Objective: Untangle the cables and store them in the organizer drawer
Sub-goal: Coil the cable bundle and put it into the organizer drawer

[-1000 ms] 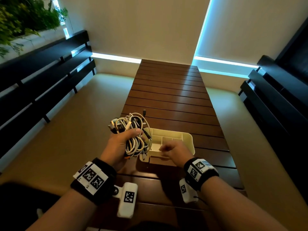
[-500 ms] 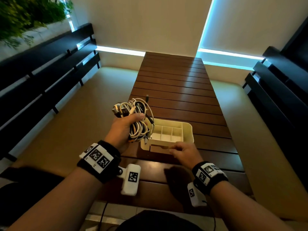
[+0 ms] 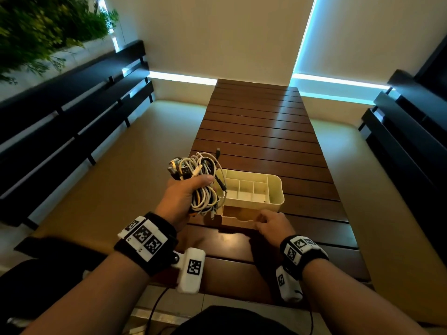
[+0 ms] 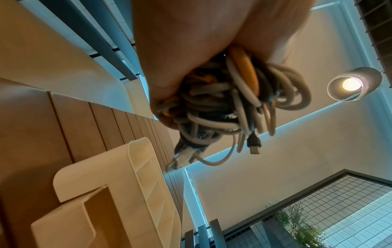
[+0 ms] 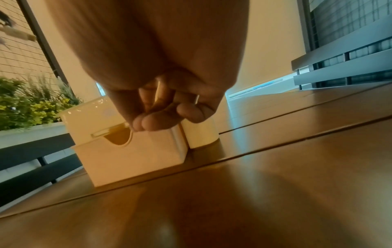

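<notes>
Right hand (image 3: 272,224) pinches the drawer (image 5: 131,154) front at its notch; pull straight along the table (image 3: 261,131), keeping the organizer (image 3: 275,189) still. Left hand (image 3: 182,198) grips the tangled cables (image 3: 202,182) raised beside the organizer; keep dangling plugs clear.

This is looking like a lounge or seating corner of a home or café. A long slatted wooden table (image 3: 261,131) is running down the middle, dark slatted benches (image 3: 72,112) are flanking it, a planter of greenery (image 3: 43,27) is sitting behind one, and a pendant lamp (image 4: 352,83) is glowing overhead.
</notes>
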The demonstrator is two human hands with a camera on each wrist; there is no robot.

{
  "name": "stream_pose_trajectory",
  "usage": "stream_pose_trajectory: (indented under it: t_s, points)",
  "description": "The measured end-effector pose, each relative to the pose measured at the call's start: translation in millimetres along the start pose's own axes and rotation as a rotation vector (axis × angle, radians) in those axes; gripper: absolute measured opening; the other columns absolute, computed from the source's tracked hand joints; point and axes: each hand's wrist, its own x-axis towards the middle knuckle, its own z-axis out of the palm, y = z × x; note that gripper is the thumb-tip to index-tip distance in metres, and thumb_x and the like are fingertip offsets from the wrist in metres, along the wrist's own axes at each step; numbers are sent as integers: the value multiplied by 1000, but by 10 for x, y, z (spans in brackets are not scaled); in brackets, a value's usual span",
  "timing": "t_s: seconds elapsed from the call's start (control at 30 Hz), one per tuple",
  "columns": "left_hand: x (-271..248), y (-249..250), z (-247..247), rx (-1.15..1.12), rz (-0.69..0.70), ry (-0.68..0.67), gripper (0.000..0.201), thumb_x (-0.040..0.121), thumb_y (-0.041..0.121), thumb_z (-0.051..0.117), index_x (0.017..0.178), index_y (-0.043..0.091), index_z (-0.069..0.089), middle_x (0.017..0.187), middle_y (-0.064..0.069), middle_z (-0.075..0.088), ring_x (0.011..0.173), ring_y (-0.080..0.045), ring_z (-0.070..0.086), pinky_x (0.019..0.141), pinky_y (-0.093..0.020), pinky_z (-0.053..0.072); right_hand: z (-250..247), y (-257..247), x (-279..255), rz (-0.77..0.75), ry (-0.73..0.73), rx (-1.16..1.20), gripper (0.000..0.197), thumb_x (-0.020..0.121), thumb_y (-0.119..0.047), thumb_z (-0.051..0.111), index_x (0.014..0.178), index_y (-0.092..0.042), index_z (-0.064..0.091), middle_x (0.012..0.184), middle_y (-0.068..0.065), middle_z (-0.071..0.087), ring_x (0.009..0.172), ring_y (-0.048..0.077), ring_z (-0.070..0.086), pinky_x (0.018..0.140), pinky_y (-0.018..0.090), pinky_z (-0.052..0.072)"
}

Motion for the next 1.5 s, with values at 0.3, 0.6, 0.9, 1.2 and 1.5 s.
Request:
stream_pose_trajectory:
  t_s: [0.3,0.6,0.9,1.2,1.5]
  points:
    - [1,-113,22,122,12,31,36,82,5,72,116,-1,63,94,-18,73,77,-28,72,65,-37,60,-44,-17,-155,-34,-143,16,12,89,-28,70,100,-23,74,98,-9,68,93,8,64,89,31,54]
    - [50,-649,314,482,17,-216,77,69,-3,84,126,27,43,115,5,68,101,-2,68,78,-17,54,-77,19,-353,-46,-192,-35,9,86,-29,73,90,-24,79,92,-8,73,85,5,66,80,24,54]
    - [255,-1169,466,985,3,-262,99,64,34,88,138,40,21,113,2,70,104,-21,67,91,-38,54,-15,71,-375,-52,-166,-13,12,85,-29,73,93,-23,79,94,-3,72,85,10,66,82,29,55]
    - [368,-1215,644,1201,150,-309,101,73,31,82,151,32,18,118,-2,65,104,-26,65,87,-35,49,-14,84,-357,-124,-201,-64,14,88,-15,65,94,-12,77,94,5,72,88,21,67,86,36,54]
    - [510,-1445,503,1617,327,-460,101,78,55,68,154,27,8,118,-2,61,106,-25,60,93,-41,45,-80,99,-348,-50,-83,-117,11,92,-26,64,87,-21,72,89,-5,67,83,15,64,79,31,54]
